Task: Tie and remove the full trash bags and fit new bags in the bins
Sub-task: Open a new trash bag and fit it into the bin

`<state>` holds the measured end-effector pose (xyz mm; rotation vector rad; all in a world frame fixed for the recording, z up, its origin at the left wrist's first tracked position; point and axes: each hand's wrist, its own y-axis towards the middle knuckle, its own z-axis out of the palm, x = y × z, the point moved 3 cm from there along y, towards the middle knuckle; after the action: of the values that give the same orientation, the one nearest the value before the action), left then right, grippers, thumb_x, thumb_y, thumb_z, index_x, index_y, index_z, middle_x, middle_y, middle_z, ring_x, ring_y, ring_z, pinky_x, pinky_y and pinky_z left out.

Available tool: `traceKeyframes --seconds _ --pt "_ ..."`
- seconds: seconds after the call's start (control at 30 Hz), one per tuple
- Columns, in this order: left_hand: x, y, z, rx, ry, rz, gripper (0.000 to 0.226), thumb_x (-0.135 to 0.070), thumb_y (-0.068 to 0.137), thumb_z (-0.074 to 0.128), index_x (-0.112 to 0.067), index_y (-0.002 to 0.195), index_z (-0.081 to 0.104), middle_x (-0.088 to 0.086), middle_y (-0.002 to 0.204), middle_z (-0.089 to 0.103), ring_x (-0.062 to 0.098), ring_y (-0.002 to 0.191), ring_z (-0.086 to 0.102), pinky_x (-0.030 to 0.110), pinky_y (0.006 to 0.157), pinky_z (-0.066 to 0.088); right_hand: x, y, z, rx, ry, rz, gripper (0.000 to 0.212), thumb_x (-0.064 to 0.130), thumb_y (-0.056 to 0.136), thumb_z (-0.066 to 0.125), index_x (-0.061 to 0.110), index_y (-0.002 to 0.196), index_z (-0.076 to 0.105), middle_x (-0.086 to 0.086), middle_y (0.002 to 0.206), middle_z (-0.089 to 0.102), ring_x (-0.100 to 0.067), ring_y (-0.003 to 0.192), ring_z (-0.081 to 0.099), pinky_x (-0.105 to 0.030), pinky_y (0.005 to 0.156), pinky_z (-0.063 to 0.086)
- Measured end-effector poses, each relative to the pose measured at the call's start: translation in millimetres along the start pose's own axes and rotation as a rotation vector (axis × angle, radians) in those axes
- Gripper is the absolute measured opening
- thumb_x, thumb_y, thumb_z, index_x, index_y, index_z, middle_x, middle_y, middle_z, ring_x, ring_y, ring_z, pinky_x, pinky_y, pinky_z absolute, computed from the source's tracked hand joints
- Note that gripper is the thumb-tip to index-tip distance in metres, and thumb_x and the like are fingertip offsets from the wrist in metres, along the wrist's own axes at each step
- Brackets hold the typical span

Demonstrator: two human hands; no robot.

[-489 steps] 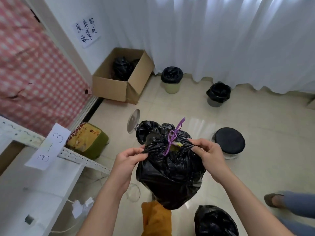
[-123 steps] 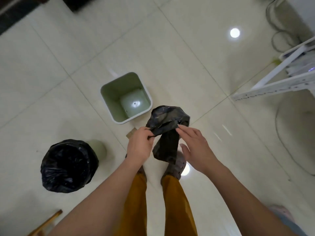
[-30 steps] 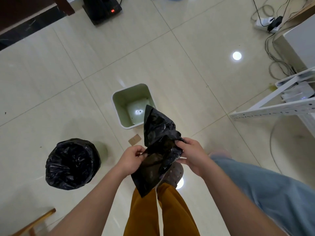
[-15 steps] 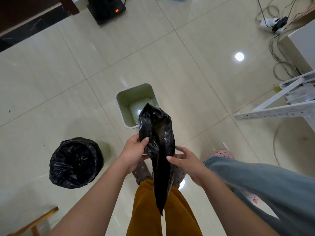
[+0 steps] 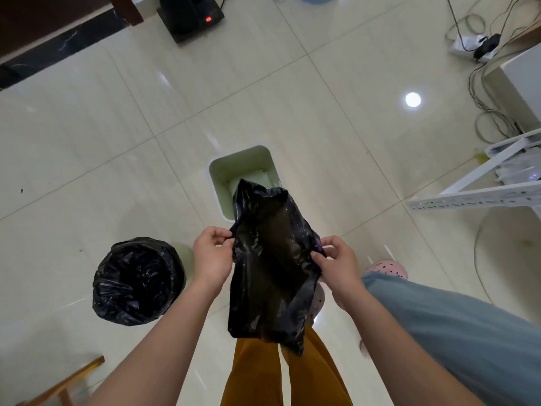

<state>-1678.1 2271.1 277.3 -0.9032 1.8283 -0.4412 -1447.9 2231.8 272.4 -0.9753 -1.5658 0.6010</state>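
I hold a new black trash bag (image 5: 272, 268) spread out in front of me, above my legs. My left hand (image 5: 212, 253) pinches its left edge and my right hand (image 5: 336, 263) pinches its right edge. The bag hangs flat and partly see-through, with its upper end over the near rim of a pale green square bin (image 5: 218, 174). That bin stands bare on the floor just beyond my hands. A round bin lined with a black bag (image 5: 137, 279) stands on the floor to my left.
Another person's leg in blue trousers (image 5: 456, 326) and a pink spotted shoe (image 5: 386, 269) are close at my right. A white metal rack (image 5: 474, 197) and cables (image 5: 486, 112) lie at right. A black appliance (image 5: 190, 16) stands at the top, a wooden piece (image 5: 64, 385) at bottom left.
The bag hung narrow from my left hand half a second ago. Now both hands have pulled it apart sideways, so it is spread wide between them.
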Motion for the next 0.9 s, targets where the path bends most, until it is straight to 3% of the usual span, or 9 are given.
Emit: traceKeyframes --seconds 0.1,0.17,0.23,0.3,0.37,0.47,0.63,0.73,0.9 --pt "-1 7 -12 0.03 -0.016 -0.064 0.025 0.004 0.091 0.057 -0.018 0.085 0.066 -0.002 0.085 0.062 0.0 0.064 0.058 0.006 0.052 0.044 8 2 5 -0.007 -0.002 -0.008 0.016 0.004 0.095 0.056 0.015 0.086 0.064 -0.01 0.1 0.069 -0.026 0.087 0.067 -0.033 0.062 0.057" --pt "-1 11 -18 0.13 -0.042 -0.133 0.027 0.005 0.088 0.062 -0.015 0.106 0.065 -0.001 0.096 0.064 0.01 0.075 0.065 0.017 0.068 0.053 13 4 10 0.004 -0.039 -0.03 0.023 0.008 0.095 0.057 0.022 0.081 0.068 -0.006 0.095 0.071 -0.023 0.087 0.066 -0.029 0.061 0.053" --pt "0 14 -24 0.224 -0.035 -0.182 0.055 0.008 0.082 0.068 -0.018 0.128 0.053 0.002 0.088 0.069 0.019 0.078 0.07 0.031 0.076 0.056 18 5 15 0.009 -0.071 -0.054 0.025 0.008 0.094 0.058 0.024 0.078 0.07 0.0 0.083 0.073 -0.02 0.08 0.067 -0.022 0.057 0.05" --pt "1 18 -31 0.263 0.056 -0.164 0.075 0.01 0.077 0.071 -0.021 0.14 0.043 0.009 0.079 0.072 0.02 0.077 0.07 0.028 0.072 0.054 23 6 20 0.015 -0.104 -0.064 0.025 0.009 0.093 0.059 0.025 0.078 0.07 0.003 0.074 0.073 -0.019 0.074 0.068 -0.025 0.059 0.053" --pt "1 22 -38 0.251 0.117 -0.145 0.077 0.011 0.078 0.07 -0.021 0.142 0.041 0.011 0.082 0.072 0.015 0.075 0.069 0.015 0.058 0.047 27 7 26 0.003 -0.14 -0.067 0.023 0.011 0.093 0.059 0.026 0.08 0.07 0.002 0.073 0.072 -0.02 0.074 0.068 -0.032 0.068 0.056" --pt "0 28 -49 0.188 0.135 -0.12 0.058 0.01 0.082 0.067 -0.014 0.133 0.054 0.011 0.101 0.07 0.011 0.077 0.066 0.008 0.05 0.043 33 8 34 -0.041 -0.196 -0.075 0.015 0.015 0.093 0.059 0.024 0.091 0.071 -0.002 0.083 0.073 -0.022 0.079 0.067 -0.037 0.075 0.055" --pt "-4 41 -74 0.074 0.213 0.01 0.023 0.007 0.087 0.059 -0.008 0.098 0.074 0.009 0.091 0.072 0.018 0.078 0.066 0.019 0.066 0.046 54 11 42 -0.072 -0.129 -0.055 0.019 0.012 0.091 0.058 0.023 0.09 0.074 0.005 0.077 0.072 -0.013 0.073 0.066 -0.028 0.068 0.054" --pt "-12 48 -87 0.034 0.21 0.059 0.029 0.002 0.089 0.058 -0.02 0.079 0.073 0.001 0.079 0.073 0.015 0.071 0.066 0.02 0.065 0.049 69 13 47 -0.058 -0.015 -0.017 0.021 0.013 0.092 0.058 0.025 0.086 0.074 0.011 0.058 0.066 -0.01 0.053 0.056 -0.018 0.046 0.042" --pt "-26 55 -94 0.003 0.198 0.111 0.029 -0.004 0.09 0.06 -0.026 0.076 0.073 -0.004 0.077 0.072 0.013 0.071 0.067 0.026 0.07 0.051 91 15 60 0.023 0.214 -0.025 0.025 0.002 0.094 0.057 0.021 0.088 0.073 -0.002 0.088 0.071 -0.008 0.068 0.069 -0.021 0.06 0.056"
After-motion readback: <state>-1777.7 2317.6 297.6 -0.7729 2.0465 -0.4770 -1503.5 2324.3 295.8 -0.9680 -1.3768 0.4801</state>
